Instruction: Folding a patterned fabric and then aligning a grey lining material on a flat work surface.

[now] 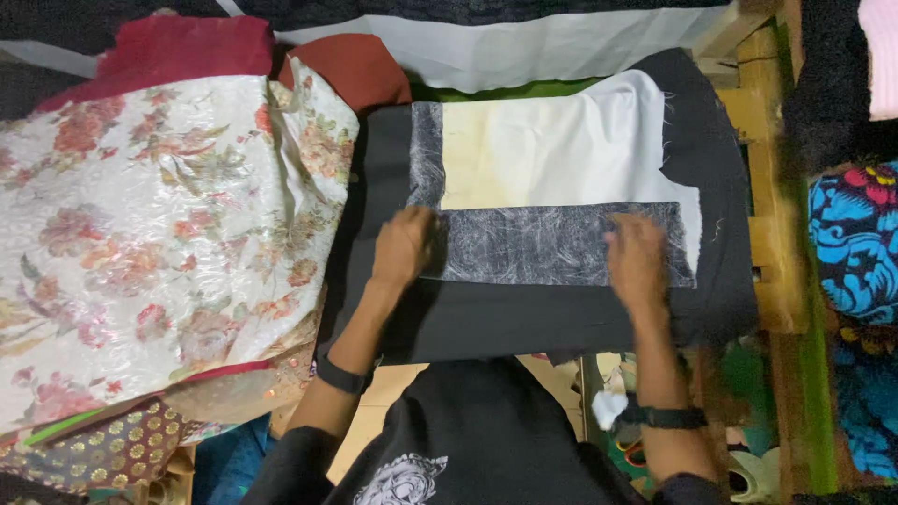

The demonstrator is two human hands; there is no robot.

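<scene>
Head view: left hand (404, 245) and right hand (638, 257) press flat, gripping nothing, on grey interfacing strip (552, 245) laid over black cloth (524, 313); strip placed, ends being smoothed.

Matt black cloth (524, 318) under fibrous grey interfacing (552, 245).

A wooden desk (760, 140) shows along its right edge, with a green strip (505, 91) at the back. Floral cloth (140, 234) is heaped on the left, red cloth (178, 47) behind it, blue patterned cloth (856, 243) on the right. Light is dim.
</scene>
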